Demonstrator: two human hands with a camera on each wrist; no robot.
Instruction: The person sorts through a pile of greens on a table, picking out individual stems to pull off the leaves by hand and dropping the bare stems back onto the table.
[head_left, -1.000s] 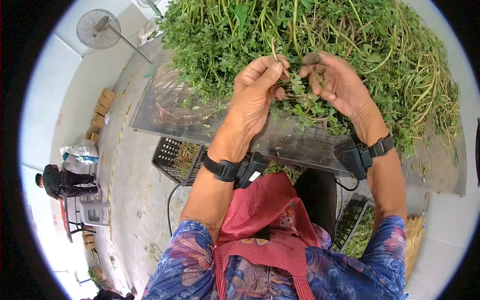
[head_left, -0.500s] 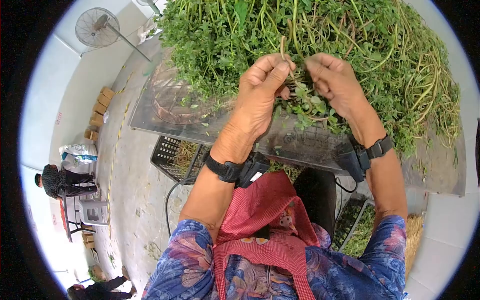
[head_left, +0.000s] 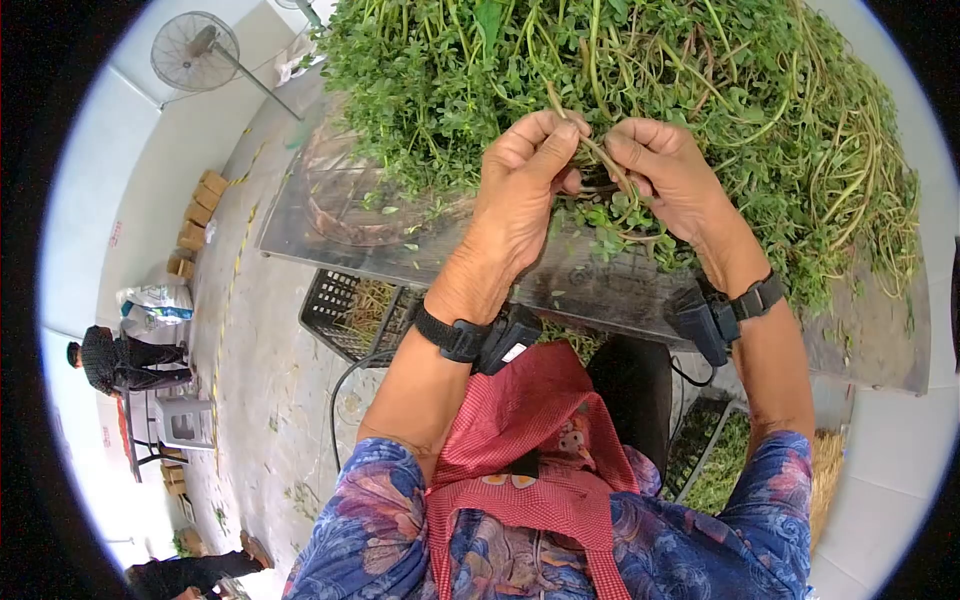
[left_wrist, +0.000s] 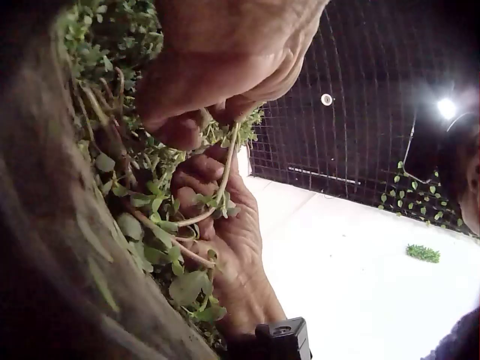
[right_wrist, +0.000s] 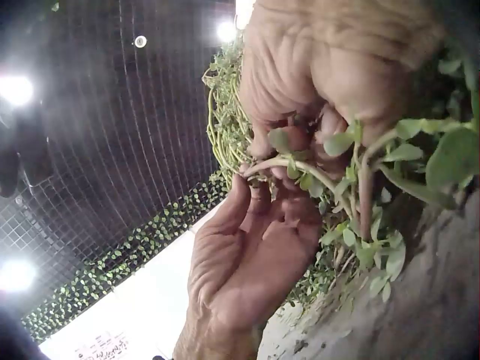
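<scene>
A pale stem of a leafy green plant (head_left: 590, 146), with small rounded leaves lower down, runs between my hands over the table's near edge. My left hand (head_left: 515, 190) pinches it between thumb and fingers, its bare end sticking up past the thumb. Close beside, my right hand (head_left: 680, 180) has its thumb and fingers curled on the lower part of the stem. In the right wrist view, the leafy shoots (right_wrist: 367, 180) hang below the right hand's fingers. A large heap of the same greens (head_left: 640, 60) lies just beyond both hands.
The dark table (head_left: 370, 245) carries loose leaf scraps. Below it stand a black crate (head_left: 335, 305) with stems and another crate (head_left: 715, 450) of greens. At left are a standing fan (head_left: 195, 50), cardboard boxes (head_left: 205, 200), a grey stool (head_left: 185, 422) and a person (head_left: 120, 360).
My right hand, open beside the stem a second ago, has curled its fingers and come in against it. The left hand keeps its pinch, shifted slightly right. Another person appears at the lower left.
</scene>
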